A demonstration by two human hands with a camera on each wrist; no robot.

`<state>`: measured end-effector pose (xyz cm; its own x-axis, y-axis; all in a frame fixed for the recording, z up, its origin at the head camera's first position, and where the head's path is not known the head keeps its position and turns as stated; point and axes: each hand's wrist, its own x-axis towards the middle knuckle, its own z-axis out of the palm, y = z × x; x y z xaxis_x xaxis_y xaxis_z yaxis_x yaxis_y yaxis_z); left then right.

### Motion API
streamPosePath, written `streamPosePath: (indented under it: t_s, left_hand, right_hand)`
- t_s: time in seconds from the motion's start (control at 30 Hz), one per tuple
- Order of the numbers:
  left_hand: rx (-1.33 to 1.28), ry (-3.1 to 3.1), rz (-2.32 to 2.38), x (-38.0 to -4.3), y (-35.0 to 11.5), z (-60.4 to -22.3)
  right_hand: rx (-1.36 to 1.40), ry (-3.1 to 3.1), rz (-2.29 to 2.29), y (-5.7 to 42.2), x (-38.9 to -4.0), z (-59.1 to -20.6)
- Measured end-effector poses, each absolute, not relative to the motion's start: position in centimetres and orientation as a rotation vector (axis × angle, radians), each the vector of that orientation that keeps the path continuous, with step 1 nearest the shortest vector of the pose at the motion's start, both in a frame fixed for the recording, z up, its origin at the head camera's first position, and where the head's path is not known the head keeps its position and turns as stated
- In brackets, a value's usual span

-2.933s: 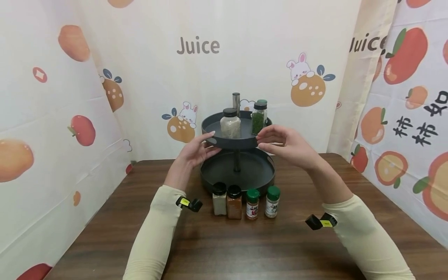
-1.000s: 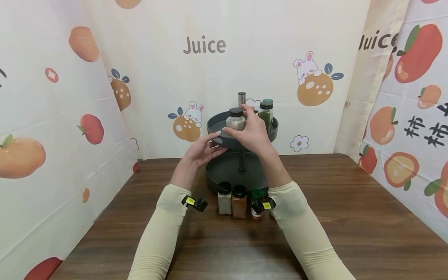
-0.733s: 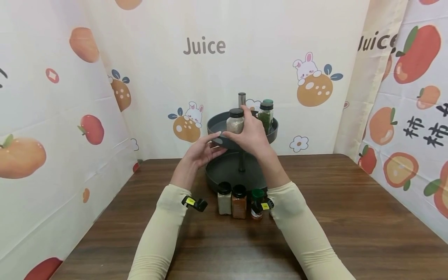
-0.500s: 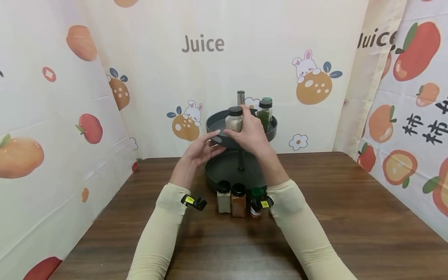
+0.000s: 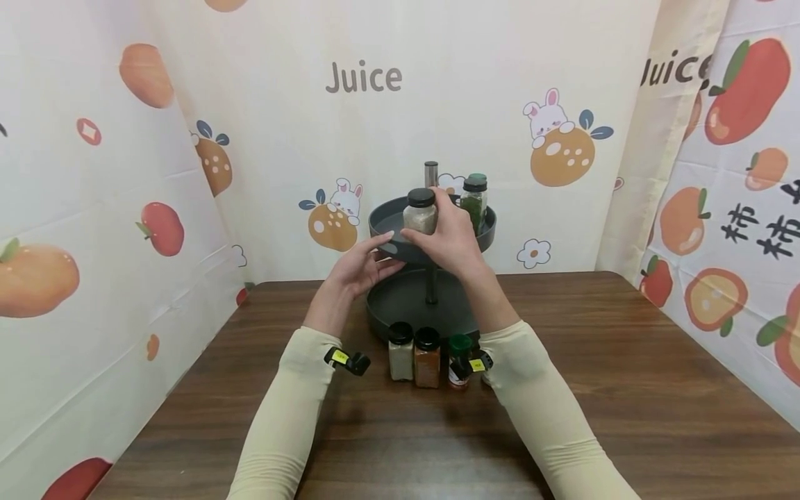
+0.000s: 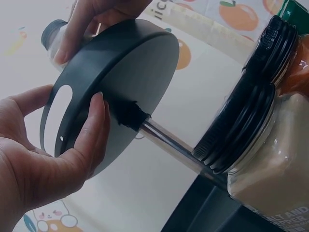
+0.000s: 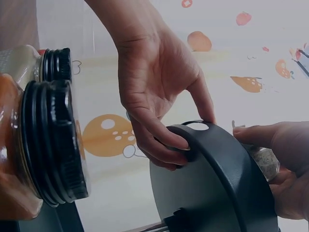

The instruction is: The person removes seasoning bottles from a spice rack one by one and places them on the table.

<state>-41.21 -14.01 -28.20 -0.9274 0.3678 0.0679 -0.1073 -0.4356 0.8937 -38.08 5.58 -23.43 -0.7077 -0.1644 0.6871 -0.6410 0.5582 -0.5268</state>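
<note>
A two-tier black turntable rack stands on the table, with its upper tray [image 5: 400, 253] above its lower tray [image 5: 400, 305]. My left hand [image 5: 356, 271] grips the upper tray's left rim, thumb on the outside and fingers underneath, as the left wrist view shows. My right hand [image 5: 453, 239] holds a clear glass jar [image 5: 419, 221] with a black lid and pale contents, at the front of that tray. Thumb and fingers are on either side of the jar; whether its base touches the tray is hidden. Behind the right hand is a jar of green herbs [image 5: 473, 205].
In front of the rack stand a pale spice jar [image 5: 401, 361], an orange-brown spice jar [image 5: 428, 367] and a green-capped shaker [image 5: 459, 344]. Another shaker is mostly hidden behind the right wrist. A green-lidded jar [image 5: 478, 178] stands behind the herbs. A metal post [image 5: 431, 173] rises through the rack.
Since the earliest frame, my right hand has moved left from beside the herb jar and taken hold of the pale jar. My left hand has stayed on the rim. Little differs over the last second.
</note>
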Motion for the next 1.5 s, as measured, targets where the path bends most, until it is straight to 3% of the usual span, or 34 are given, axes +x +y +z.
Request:
streamPosePath:
  t_s: [0.47,0.83,1.5]
  left_hand:
    - [0.363,1.503,2.415,-41.2,-14.0,-28.1]
    - [0.365,1.506,2.41,-41.2,-14.1,-28.3]
    - [0.354,1.493,2.405,-41.1,-14.3,-27.9]
  right_hand:
    - [0.693,-1.949,1.174,5.9,-37.8,-23.0]
    - [0.815,-1.741,1.32,5.5,-33.5,-20.7]
    - [0.891,-1.923,1.37,6.4,-30.7,-21.0]
